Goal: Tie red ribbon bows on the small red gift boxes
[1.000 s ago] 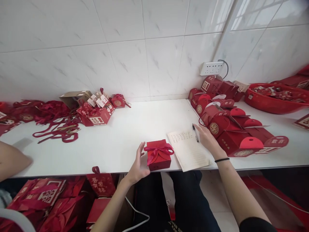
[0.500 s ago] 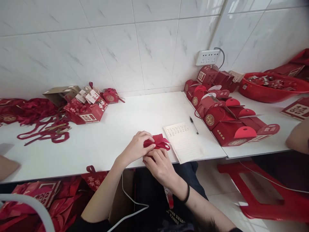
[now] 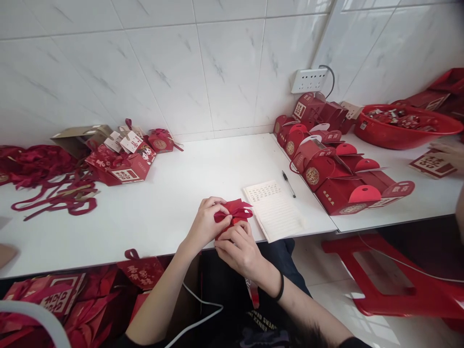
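At the table's front edge I have a small red gift box with a dark red ribbon bow on top. My left hand is closed, its thumb and fingers pinching the bow near its knot. My right hand has its fingers curled against the near side of the box, covering much of it. Just right of the box lies an open notebook with handwriting at its top, and a black pen rests beside it.
Open red gift boxes stand in rows on the right, beyond them a red basin of small packets. Filled boxes and loose ribbons lie on the left. Below sit more red boxes. A red stool and another person's hand are at right.
The view has shifted slightly. My right fingers have come lower on the box, so more of its red front shows below the bow. At the right, the other person's hand has come over a box.
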`<action>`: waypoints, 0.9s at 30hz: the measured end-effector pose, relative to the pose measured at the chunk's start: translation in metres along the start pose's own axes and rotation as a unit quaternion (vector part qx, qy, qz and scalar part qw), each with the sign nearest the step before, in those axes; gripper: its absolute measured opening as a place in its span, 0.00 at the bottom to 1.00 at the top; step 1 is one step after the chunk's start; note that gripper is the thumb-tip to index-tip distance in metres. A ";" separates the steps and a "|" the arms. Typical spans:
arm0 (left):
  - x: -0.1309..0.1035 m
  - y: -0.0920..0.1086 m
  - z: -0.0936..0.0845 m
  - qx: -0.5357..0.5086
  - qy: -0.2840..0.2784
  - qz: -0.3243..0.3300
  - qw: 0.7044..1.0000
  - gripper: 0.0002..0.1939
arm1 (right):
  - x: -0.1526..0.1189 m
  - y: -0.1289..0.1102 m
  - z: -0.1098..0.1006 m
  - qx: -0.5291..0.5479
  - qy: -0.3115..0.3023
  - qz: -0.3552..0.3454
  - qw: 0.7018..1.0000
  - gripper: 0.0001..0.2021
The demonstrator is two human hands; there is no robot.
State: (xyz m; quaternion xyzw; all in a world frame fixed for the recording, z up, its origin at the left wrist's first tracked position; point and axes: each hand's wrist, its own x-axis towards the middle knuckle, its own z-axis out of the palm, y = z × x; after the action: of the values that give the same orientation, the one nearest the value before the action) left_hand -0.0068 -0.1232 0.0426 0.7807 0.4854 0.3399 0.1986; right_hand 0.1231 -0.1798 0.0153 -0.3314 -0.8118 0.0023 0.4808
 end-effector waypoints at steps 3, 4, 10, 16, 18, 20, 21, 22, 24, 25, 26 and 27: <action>0.000 0.000 0.001 -0.004 0.006 -0.002 1.000 0.03 | 0.001 -0.002 -0.003 0.009 -0.011 -0.013 1.000 0.05; 0.000 0.000 0.000 -0.006 0.006 -0.003 1.000 0.02 | 0.001 -0.003 -0.004 0.012 -0.014 -0.019 1.000 0.05; 0.000 0.000 -0.001 -0.015 -0.007 -0.016 1.000 0.02 | 0.000 -0.012 -0.006 0.039 -0.039 -0.049 0.997 0.05; 0.000 -0.001 -0.002 -0.014 -0.026 -0.005 1.000 0.03 | 0.007 0.019 -0.040 0.060 0.046 0.089 0.993 0.06; 0.000 0.000 -0.003 -0.014 -0.035 -0.006 0.999 0.03 | 0.008 0.038 -0.051 0.035 0.029 0.156 0.987 0.05; 0.000 0.001 -0.004 -0.012 -0.040 -0.004 0.999 0.03 | 0.008 0.054 -0.056 0.028 -0.023 0.174 0.984 0.06; 0.000 0.001 -0.004 -0.012 -0.042 0.000 0.999 0.03 | 0.008 0.059 -0.057 0.033 -0.046 0.173 0.983 0.07; 0.000 0.001 -0.004 -0.012 -0.043 0.006 0.999 0.03 | 0.009 0.063 -0.057 0.041 -0.061 0.171 0.983 0.07; -0.001 0.002 -0.005 -0.012 -0.047 0.019 0.999 0.03 | 0.010 0.065 -0.055 0.062 -0.072 0.171 0.981 0.06; -0.001 0.002 -0.006 -0.011 -0.049 0.024 0.998 0.04 | 0.012 0.064 -0.055 0.073 -0.075 0.174 0.979 0.05; -0.001 0.003 -0.006 -0.010 -0.050 0.027 0.998 0.04 | 0.013 0.062 -0.055 0.083 -0.079 0.178 0.977 0.05; -0.001 0.003 -0.006 -0.008 -0.052 0.029 0.998 0.05 | 0.015 0.060 -0.055 0.094 -0.083 0.185 0.975 0.05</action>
State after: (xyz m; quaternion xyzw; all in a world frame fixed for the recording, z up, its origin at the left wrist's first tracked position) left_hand -0.0099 -0.1259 0.0483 0.8094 0.4490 0.3084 0.2194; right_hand 0.1937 -0.1421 0.0372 -0.4278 -0.7695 0.1952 0.4321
